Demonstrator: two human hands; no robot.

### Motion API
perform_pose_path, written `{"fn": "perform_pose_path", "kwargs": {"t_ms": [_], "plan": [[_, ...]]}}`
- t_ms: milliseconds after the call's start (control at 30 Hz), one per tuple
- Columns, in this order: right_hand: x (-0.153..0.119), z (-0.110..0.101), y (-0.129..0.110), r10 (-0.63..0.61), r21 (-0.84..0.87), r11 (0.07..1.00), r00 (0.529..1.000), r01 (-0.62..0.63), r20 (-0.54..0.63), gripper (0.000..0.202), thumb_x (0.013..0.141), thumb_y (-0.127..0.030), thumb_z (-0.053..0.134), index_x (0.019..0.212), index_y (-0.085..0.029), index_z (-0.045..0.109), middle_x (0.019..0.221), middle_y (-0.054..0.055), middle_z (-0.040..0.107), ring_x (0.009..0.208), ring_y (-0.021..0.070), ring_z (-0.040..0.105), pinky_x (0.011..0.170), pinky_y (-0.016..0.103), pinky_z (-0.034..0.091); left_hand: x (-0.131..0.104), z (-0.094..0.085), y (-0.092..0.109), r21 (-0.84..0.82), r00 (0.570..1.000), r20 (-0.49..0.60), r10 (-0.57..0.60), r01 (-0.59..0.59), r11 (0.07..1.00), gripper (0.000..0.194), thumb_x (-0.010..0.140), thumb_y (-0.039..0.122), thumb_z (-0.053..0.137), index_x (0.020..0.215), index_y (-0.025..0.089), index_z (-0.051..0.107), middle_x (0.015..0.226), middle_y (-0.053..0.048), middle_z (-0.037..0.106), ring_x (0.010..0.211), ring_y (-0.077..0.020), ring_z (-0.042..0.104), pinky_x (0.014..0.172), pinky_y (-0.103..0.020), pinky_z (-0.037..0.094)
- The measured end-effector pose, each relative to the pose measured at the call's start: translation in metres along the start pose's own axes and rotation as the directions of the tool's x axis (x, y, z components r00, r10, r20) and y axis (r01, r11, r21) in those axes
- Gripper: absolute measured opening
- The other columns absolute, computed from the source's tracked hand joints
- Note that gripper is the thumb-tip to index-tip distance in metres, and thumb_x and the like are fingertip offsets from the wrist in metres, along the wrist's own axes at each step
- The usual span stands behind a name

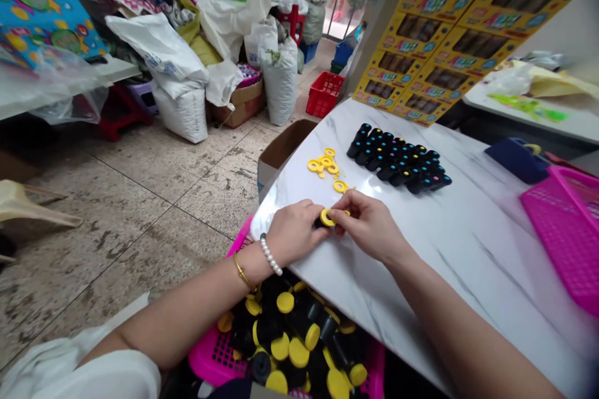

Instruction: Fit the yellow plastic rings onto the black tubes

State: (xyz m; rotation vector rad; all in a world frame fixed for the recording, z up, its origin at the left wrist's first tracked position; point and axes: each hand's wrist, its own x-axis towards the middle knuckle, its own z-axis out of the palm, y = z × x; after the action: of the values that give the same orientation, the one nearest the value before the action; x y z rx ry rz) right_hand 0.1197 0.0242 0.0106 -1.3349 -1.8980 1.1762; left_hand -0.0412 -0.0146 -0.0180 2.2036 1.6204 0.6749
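Note:
My left hand [297, 230] is closed around a small black cylindrical piece, mostly hidden by the fingers, at the table's left edge. A yellow ring [327, 217] sits at the end of that piece, and my right hand [367, 224] pinches the ring between thumb and fingertips. Just beyond the hands, several loose yellow rings [329, 166] lie on the white marbled table [468, 262]. Farther back, black pieces with small coloured dots [397, 159] stand packed in rows. Under my forearms, a pink basket [210, 358] holds many black cylinders with yellow ends [298, 352].
Stacked yellow boxes [421, 43] rise at the table's far end. At the right edge stands a pink basket [561, 230]. An open cardboard box [285, 149] is beside the table's left side. White sacks [180, 96] and a red crate [324, 93] stand on the floor beyond.

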Motion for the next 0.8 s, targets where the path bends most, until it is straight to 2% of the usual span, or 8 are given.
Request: {"fn": "perform_pose_path", "kwargs": {"t_ms": [133, 267, 333, 467, 633, 800], "plan": [[0.002, -0.001, -0.004, 0.042, -0.002, 0.999, 0.999, -0.042, 0.006, 0.02, 0.077, -0.035, 0.065, 0.072, -0.018, 0.054, 0.058, 0.0, 0.06, 0.05, 0.0135, 0.056, 0.049, 0.026, 0.044, 0.0, 0.0, -0.001, 0.006, 1.0, 0.01, -0.002, 0.002, 1.0, 0.026, 0.085, 0.044, 0.055, 0.096, 0.021, 0.062, 0.086, -0.002, 0.061, 0.076, -0.0176, 0.058, 0.061, -0.028, 0.04], [0.004, -0.005, -0.004, 0.164, 0.046, 0.983, 0.958, -0.18, 0.235, 0.027, 0.08, -0.043, 0.062, 0.086, -0.019, 0.052, 0.056, -0.003, 0.057, 0.047, 0.0124, 0.054, 0.047, 0.024, 0.043, 0.001, -0.001, -0.001, 0.001, 1.0, 0.029, -0.007, 0.007, 1.0, 0.03, 0.085, 0.045, 0.055, 0.1, 0.02, 0.062, 0.088, -0.003, 0.061, 0.076, -0.018, 0.059, 0.06, -0.027, 0.041], [0.004, -0.006, -0.003, 0.174, 0.031, 0.981, 0.941, -0.191, 0.291, 0.03, 0.08, -0.046, 0.061, 0.092, -0.02, 0.049, 0.055, -0.005, 0.055, 0.047, 0.0116, 0.052, 0.045, 0.023, 0.041, 0.001, -0.001, -0.001, 0.003, 0.999, 0.036, -0.012, 0.012, 1.0, 0.03, 0.085, 0.044, 0.055, 0.101, 0.019, 0.062, 0.089, -0.003, 0.061, 0.076, -0.0182, 0.059, 0.06, -0.027, 0.041], [0.004, -0.004, 0.001, 0.129, 0.023, 0.99, 0.946, -0.142, 0.297, 0.034, 0.077, -0.044, 0.065, 0.094, -0.021, 0.047, 0.06, -0.005, 0.055, 0.048, 0.0105, 0.05, 0.044, 0.022, 0.039, 0.001, -0.002, -0.001, -0.015, 0.999, 0.048, -0.01, 0.011, 1.0, 0.028, 0.086, 0.041, 0.054, 0.101, 0.018, 0.061, 0.089, -0.004, 0.06, 0.076, -0.0184, 0.058, 0.061, -0.028, 0.041], [0.011, -0.003, 0.0, 0.187, -0.004, 0.981, 0.944, -0.193, 0.271, 0.028, 0.077, -0.044, 0.065, 0.084, -0.021, 0.049, 0.054, -0.004, 0.051, 0.046, 0.0111, 0.046, 0.042, 0.023, 0.036, 0.003, 0.001, -0.003, -0.03, 0.999, 0.052, -0.001, 0.003, 1.0, 0.029, 0.086, 0.041, 0.056, 0.099, 0.016, 0.061, 0.088, -0.005, 0.06, 0.079, -0.0181, 0.057, 0.066, -0.029, 0.042], [0.013, -0.002, -0.004, 0.084, -0.158, 0.986, 0.982, -0.057, 0.17, 0.023, 0.074, -0.035, 0.068, 0.08, -0.021, 0.05, 0.06, -0.004, 0.047, 0.052, 0.0096, 0.041, 0.045, 0.022, 0.03, 0.004, 0.001, -0.004, -0.021, 0.999, 0.036, 0.002, -0.002, 1.0, 0.027, 0.084, 0.04, 0.057, 0.096, 0.016, 0.062, 0.089, -0.004, 0.061, 0.079, -0.0188, 0.057, 0.066, -0.029, 0.042]]}}
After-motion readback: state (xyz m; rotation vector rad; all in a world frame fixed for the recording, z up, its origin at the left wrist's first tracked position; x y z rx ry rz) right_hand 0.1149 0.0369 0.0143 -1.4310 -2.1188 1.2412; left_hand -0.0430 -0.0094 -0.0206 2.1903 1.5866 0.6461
